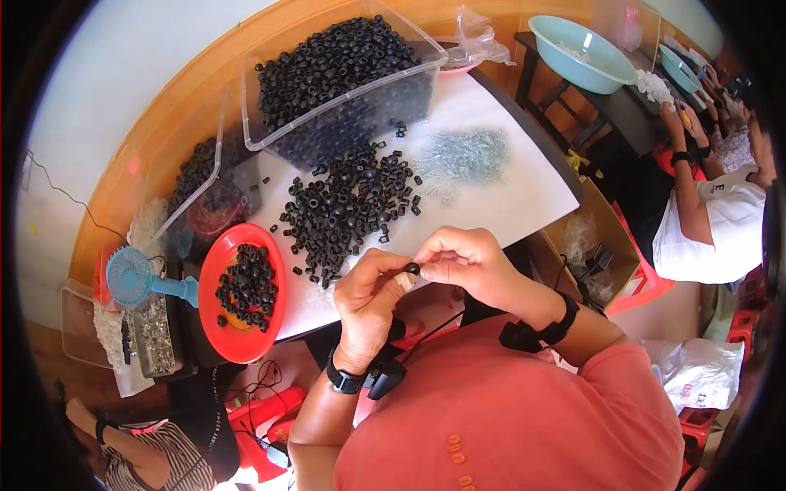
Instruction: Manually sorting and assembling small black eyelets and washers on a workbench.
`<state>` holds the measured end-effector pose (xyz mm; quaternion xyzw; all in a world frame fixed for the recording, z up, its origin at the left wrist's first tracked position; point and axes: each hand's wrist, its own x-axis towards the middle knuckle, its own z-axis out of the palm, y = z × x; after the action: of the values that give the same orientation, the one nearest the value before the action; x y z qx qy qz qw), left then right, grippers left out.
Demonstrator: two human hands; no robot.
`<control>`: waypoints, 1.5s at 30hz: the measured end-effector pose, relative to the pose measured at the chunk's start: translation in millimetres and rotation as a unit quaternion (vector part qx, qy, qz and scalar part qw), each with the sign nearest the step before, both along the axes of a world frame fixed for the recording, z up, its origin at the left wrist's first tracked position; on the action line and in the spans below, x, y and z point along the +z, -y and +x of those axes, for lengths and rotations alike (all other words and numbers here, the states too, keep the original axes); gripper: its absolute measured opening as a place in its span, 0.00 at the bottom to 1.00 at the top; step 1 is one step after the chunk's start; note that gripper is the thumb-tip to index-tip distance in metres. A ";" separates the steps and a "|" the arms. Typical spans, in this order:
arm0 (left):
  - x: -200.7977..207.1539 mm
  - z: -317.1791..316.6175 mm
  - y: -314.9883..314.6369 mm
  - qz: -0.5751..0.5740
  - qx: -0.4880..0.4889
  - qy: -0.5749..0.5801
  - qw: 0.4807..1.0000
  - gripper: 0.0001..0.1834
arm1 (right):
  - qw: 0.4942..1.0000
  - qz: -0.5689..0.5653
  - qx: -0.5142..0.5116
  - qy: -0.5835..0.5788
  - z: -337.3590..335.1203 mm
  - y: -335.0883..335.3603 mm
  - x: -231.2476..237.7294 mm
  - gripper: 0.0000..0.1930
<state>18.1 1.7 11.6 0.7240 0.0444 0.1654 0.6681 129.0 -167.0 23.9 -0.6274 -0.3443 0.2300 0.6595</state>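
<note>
In front of my chest, over the near edge of the table, my two hands meet at a small round black plastic part [412,268]. My left hand [366,299] pinches it between thumb and index finger; a white wrap [404,282] covers the thumb tip. From the other side, the closed thumb and index finger of my right hand [468,263] grip the same part. Just beyond them, a loose heap of similar black parts [340,209] covers the white tabletop [536,184]. Farther right lies a spread of small clear pieces [467,155].
A clear plastic bin [438,61] full of black parts stands at the back. On the left are a red plate [211,327] of finished-looking black pieces and a blue handheld fan [131,277]. A cardboard box [618,237] sits at right. Other people [708,213] work nearby.
</note>
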 end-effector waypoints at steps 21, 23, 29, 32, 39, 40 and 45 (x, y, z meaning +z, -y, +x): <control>-7.3 6.8 8.2 0.522 0.139 0.048 0.840 0.14 | 0.781 -0.203 -0.192 0.558 67.2 21.1 -12.3 0.09; -5.3 5.3 7.5 0.527 0.140 0.052 0.837 0.14 | 0.778 -0.198 -0.210 0.558 68.2 18.8 -14.7 0.08; -5.4 3.5 4.4 0.532 0.147 0.053 0.832 0.16 | 0.728 -0.236 -0.251 0.593 63.0 4.3 -20.6 0.05; -4.3 4.0 5.6 0.519 0.168 0.056 0.836 0.16 | 0.722 -0.245 -0.229 0.605 57.9 5.5 -18.0 0.06; -4.5 2.1 3.2 0.476 0.137 0.074 0.865 0.13 | 0.739 -0.214 -0.257 0.585 60.3 13.6 -19.3 0.07; -3.9 3.6 4.2 0.476 0.137 0.075 0.866 0.13 | 0.738 -0.215 -0.258 0.586 59.8 12.8 -18.8 0.07; -5.2 7.3 4.9 0.472 0.121 0.077 0.870 0.09 | 0.720 -0.271 -0.200 0.607 55.8 5.7 -14.6 0.05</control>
<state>25.5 -3.1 6.4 0.9272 -0.0030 0.3013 0.2227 184.7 -172.7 9.3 -0.8386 -0.4606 -0.2537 0.1420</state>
